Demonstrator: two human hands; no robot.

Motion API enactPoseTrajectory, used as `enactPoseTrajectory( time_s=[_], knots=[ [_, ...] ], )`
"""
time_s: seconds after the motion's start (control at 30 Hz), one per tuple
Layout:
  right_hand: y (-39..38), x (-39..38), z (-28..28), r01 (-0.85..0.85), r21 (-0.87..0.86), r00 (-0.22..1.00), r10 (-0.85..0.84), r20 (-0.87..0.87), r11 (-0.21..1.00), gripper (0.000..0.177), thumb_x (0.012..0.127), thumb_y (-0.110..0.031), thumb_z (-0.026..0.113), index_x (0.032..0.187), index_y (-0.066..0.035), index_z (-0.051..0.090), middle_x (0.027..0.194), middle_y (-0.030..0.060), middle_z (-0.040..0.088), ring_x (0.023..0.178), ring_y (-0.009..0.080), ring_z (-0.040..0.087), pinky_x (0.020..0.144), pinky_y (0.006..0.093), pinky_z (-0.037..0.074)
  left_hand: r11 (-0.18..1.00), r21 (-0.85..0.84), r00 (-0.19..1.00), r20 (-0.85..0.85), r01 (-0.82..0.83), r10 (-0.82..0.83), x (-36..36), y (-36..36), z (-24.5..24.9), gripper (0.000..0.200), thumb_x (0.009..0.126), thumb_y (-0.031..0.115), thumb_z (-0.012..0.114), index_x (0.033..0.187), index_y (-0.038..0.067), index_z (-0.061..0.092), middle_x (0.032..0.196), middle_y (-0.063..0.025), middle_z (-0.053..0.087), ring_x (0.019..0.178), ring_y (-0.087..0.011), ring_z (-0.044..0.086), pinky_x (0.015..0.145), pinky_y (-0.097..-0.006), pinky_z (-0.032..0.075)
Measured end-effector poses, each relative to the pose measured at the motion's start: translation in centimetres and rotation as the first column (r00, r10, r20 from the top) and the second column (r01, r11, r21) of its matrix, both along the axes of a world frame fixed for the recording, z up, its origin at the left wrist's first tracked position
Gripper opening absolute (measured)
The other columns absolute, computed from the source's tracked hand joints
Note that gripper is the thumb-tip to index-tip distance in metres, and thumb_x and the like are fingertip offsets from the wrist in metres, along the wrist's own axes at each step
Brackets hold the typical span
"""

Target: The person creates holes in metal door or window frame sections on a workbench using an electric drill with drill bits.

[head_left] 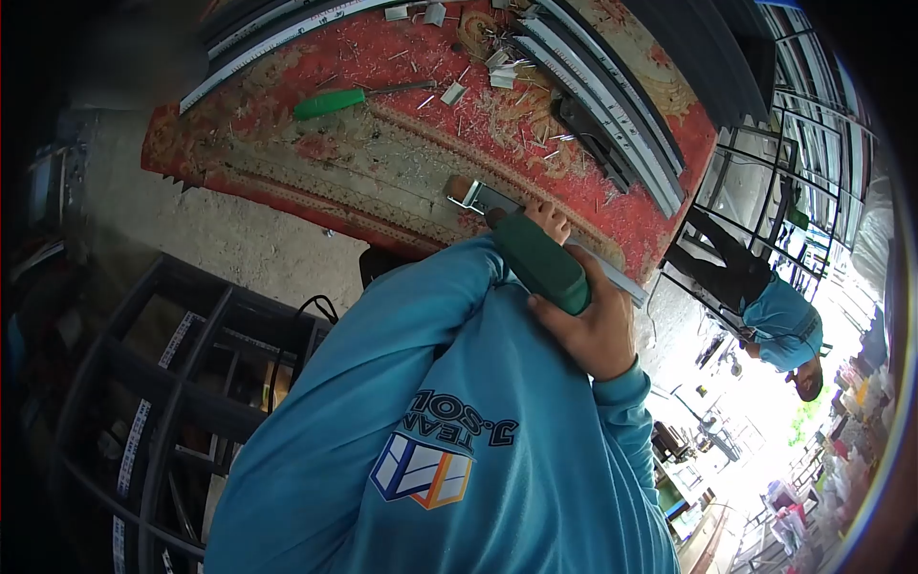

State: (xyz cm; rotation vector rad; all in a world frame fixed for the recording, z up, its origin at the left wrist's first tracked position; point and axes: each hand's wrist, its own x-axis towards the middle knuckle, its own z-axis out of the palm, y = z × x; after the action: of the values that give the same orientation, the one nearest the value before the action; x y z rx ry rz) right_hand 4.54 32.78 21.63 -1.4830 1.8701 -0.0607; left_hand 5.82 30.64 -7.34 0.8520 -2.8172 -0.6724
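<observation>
My right hand [601,328] is wrapped round a dark green power drill [541,265], held close to my chest; its handle is hidden from above. The drill's dark nose points toward a grey metal profile [613,275] that lies slantwise at the table's near edge. Just beyond the drill, my left hand [549,222] has its fingers closed over this profile, partly hidden behind the drill. At the profile's far end is a bright bracket-like metal end [467,193], beside a small brown block [461,186]. Whether the drill tip touches the metal is hidden.
A red patterned cloth [316,148] covers the table, scattered with metal shavings. On it lie a green-handled screwdriver [330,103], small metal offcuts [453,93] and long curved-looking profiles [612,105]. A dark frame [182,383] stands at left. Another person [770,311] stands at right.
</observation>
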Motion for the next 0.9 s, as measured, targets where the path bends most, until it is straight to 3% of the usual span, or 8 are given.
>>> enactPoseTrajectory(
  time_s=[0.07,0.5,0.9],
  knots=[
    [0.0,0.0,-0.2,-0.011,-0.031,1.000,0.012,0.008,0.999,0.071,0.075,-0.035,0.084,0.135,-0.004,0.062,0.095,0.0230,0.076,0.091,0.0388,0.076,0.082,0.0451,0.059,1.000,0.011,1.000,-0.001,0.007,-0.007,0.2,-0.1,0.3,0.039,0.095,0.036,0.061,0.122,0.010,0.070,0.130,-0.0099,0.065,0.125,-0.0354,0.056,0.094,-0.0578,0.051],
    [-0.5,0.7,0.0,0.031,-0.016,1.000,-0.031,0.000,0.999,0.072,0.075,-0.034,0.084,0.135,-0.001,0.062,0.096,0.0240,0.076,0.092,0.0394,0.076,0.083,0.0454,0.059,1.000,-0.018,1.000,-0.001,0.017,-0.017,0.3,-0.1,0.4,0.033,0.095,0.029,0.063,0.122,0.014,0.071,0.127,-0.0060,0.067,0.122,-0.0327,0.059,0.088,-0.0540,0.056],
    [-0.7,0.7,-0.1,0.025,0.005,0.999,-0.025,-0.025,1.000,0.073,0.076,-0.034,0.084,0.136,0.000,0.061,0.099,0.0257,0.076,0.095,0.0393,0.076,0.084,0.0446,0.059,0.999,-0.033,1.000,-0.019,0.007,-0.007,0.1,0.1,-0.2,0.033,0.094,0.029,0.063,0.122,0.014,0.071,0.127,-0.0038,0.067,0.122,-0.0318,0.060,0.091,-0.0530,0.055]
  ],
)
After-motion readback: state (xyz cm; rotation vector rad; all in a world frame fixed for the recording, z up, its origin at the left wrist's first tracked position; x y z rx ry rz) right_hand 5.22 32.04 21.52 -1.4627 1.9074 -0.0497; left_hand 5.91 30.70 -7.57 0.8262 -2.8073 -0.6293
